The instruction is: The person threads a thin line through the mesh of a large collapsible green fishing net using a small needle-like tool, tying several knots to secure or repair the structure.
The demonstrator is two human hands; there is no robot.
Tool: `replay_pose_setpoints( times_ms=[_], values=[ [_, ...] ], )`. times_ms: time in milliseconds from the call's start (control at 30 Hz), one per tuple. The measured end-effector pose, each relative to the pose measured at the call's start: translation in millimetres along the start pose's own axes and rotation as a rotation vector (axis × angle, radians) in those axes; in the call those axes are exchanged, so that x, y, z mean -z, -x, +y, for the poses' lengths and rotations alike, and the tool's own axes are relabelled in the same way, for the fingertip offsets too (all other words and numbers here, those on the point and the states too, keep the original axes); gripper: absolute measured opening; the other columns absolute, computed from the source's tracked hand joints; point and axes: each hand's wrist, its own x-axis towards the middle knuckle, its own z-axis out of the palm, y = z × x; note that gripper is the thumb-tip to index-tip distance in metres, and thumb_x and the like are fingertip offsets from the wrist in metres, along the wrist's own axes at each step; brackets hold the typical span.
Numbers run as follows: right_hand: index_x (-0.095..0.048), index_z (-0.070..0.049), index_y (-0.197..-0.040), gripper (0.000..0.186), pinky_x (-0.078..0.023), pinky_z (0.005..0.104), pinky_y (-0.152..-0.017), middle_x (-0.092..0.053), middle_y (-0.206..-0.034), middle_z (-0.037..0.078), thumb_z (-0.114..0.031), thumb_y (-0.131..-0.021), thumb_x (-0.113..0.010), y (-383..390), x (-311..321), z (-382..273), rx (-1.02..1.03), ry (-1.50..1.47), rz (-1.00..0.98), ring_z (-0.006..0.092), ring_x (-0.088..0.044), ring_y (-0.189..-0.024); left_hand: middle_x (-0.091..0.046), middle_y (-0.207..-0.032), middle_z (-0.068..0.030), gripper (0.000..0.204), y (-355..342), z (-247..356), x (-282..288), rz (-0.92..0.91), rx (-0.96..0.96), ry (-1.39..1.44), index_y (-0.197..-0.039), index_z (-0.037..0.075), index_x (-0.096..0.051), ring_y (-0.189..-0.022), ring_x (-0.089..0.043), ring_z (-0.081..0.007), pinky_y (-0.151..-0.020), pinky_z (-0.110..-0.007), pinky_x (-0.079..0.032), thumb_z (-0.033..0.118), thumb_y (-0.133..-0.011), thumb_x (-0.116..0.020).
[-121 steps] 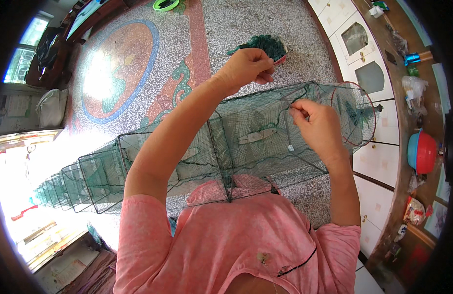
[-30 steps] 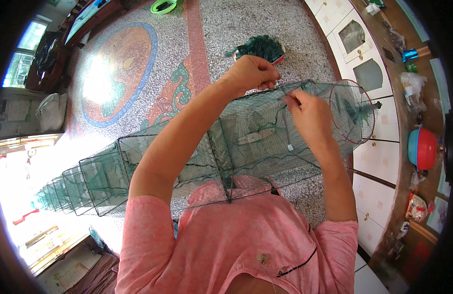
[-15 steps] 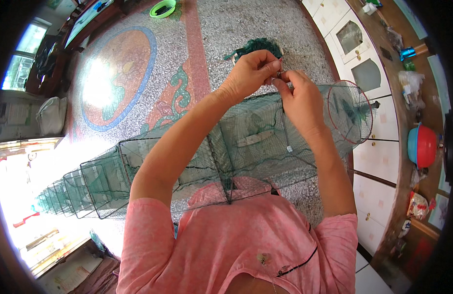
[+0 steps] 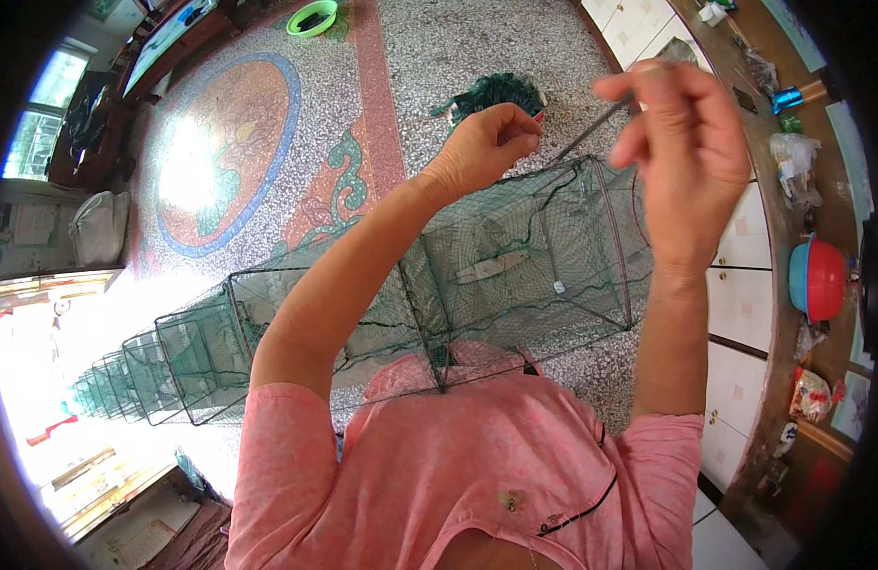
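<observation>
A long green mesh trap [image 4: 496, 228] with square frames stretches across the view below my hands, partly hidden by my forearms. My left hand [image 4: 486, 147] is above its top edge, fingers curled and pinched, with what they hold hidden. My right hand [image 4: 686, 161], blurred, is raised at the upper right with bent fingers round a thin dark strand [image 4: 591, 128], which slants down toward the top of the trap near my left hand. The red ring at the trap's right end is mostly behind my right hand and arm.
Beyond the trap, a container with dark green netting [image 4: 496, 90] and a green basin [image 4: 312, 17] sit on the patterned floor [image 4: 382, 95]. White cabinets [image 4: 743, 313] line the right, with red and blue basins [image 4: 823, 275] and bags on top. Wooden furniture [image 4: 154, 57] stands at the upper left.
My right hand has lifted sharply up and to the right from beside my left hand, drawing the dark strand out. My left hand has moved slightly down and left since half a second ago.
</observation>
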Motion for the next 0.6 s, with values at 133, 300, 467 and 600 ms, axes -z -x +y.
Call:
replay_pose_setpoints(
  times_ms=[133,300,467,600],
  values=[
    [-0.058,-0.001,-0.094,0.018,-0.023,0.0157,-0.041,-0.066,-0.085,0.01,-0.018,-0.093,-0.052,-14,24,0,0.011,-0.03,0.111,0.0011,-0.035,-0.045,-0.061,-0.08,-0.0009,0.017,1,9,0,-0.084,-0.041,-0.05,-0.101,0.006,-0.063,-0.074,-0.055,-0.0081,-0.07,-0.025,-0.047,0.014,-0.085,-0.062],
    [-0.06,-0.004,-0.09,0.014,-0.028,0.0158,-0.041,-0.067,-0.081,0.011,-0.017,-0.091,-0.054,-14,36,5,-0.06,-0.183,0.12,0.0027,-0.043,-0.045,-0.064,-0.096,-0.0039,0.016,3,13,-2,-0.315,-0.085,-0.05,-0.099,0.002,-0.06,-0.093,-0.057,-0.01,-0.084,-0.026,-0.046,0.014,-0.088,-0.059],
    [-0.062,-0.003,-0.09,0.014,-0.029,0.0159,-0.044,-0.064,-0.076,0.006,-0.016,-0.09,-0.057,-9,42,11,-0.1,-0.132,0.026,0.002,-0.043,-0.05,-0.065,-0.086,-0.003,0.017,-1,5,0,-0.225,-0.024,0.077,-0.094,0.003,-0.065,-0.082,-0.059,-0.0093,-0.075,-0.026,-0.048,0.018,-0.086,-0.063],
    [-0.065,-0.003,-0.09,0.013,-0.035,0.0159,-0.053,-0.06,-0.071,0.001,-0.014,-0.088,-0.06,3,47,15,-0.202,0.12,-0.132,0.0024,-0.047,-0.059,-0.065,-0.086,-0.0038,0.018,-7,8,2,-0.162,0.022,0.117,-0.093,0.002,-0.064,-0.08,-0.058,-0.0092,-0.074,-0.026,-0.048,0.019,-0.086,-0.063]
  ],
)
